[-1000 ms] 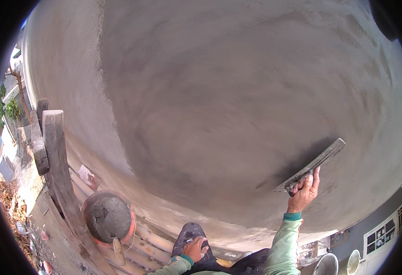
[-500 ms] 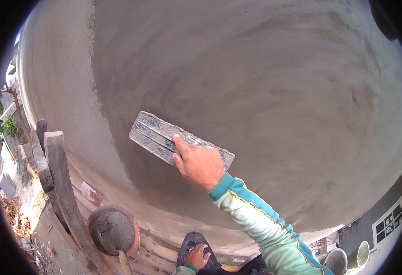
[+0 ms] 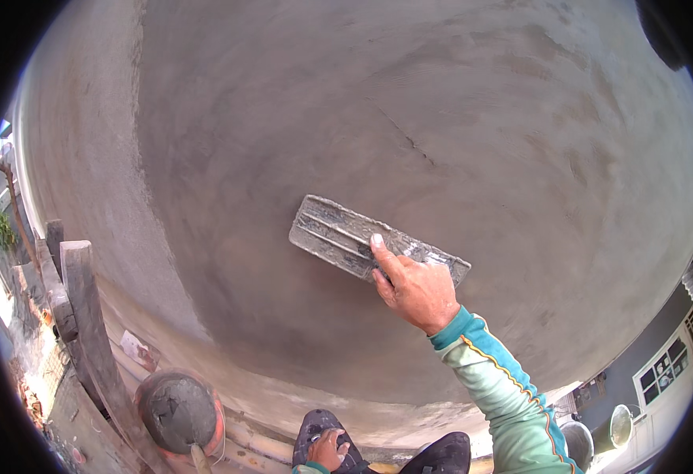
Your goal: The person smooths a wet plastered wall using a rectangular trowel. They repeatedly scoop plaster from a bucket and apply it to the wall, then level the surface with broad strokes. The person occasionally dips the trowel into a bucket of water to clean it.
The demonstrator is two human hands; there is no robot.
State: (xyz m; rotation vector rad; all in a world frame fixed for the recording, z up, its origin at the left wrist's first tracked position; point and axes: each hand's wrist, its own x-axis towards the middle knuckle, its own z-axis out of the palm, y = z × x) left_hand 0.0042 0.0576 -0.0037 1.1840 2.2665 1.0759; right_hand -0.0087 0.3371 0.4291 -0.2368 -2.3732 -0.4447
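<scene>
My right hand [image 3: 419,291] is closed around the handle of a mortar-caked plastering float [image 3: 338,237], index finger along its ribbed back. The float lies against a wall of damp grey plaster [image 3: 299,118], tilted down toward the right, and the grip is hidden under my palm. A thin dark line marks the plaster above it. Low in the view, my left hand [image 3: 328,450] rests on my dark-clad knee [image 3: 307,433], holding nothing, fingers apart. To its left stands an orange bucket [image 3: 218,419] of grey mortar [image 3: 177,411], with a wooden handle [image 3: 199,458] at its near rim.
Upright weathered timbers [image 3: 86,316] stand at the left beside the bucket. A paler plaster strip [image 3: 86,134] borders the darker area. Two pails [image 3: 613,428] sit at the lower right, near a white-framed window [image 3: 662,370]. Boards [image 3: 256,442] run beneath me.
My right hand has moved the float rightward across the plaster. The view has shifted a little, so the bucket and timbers sit further left. My left hand stays on my knee.
</scene>
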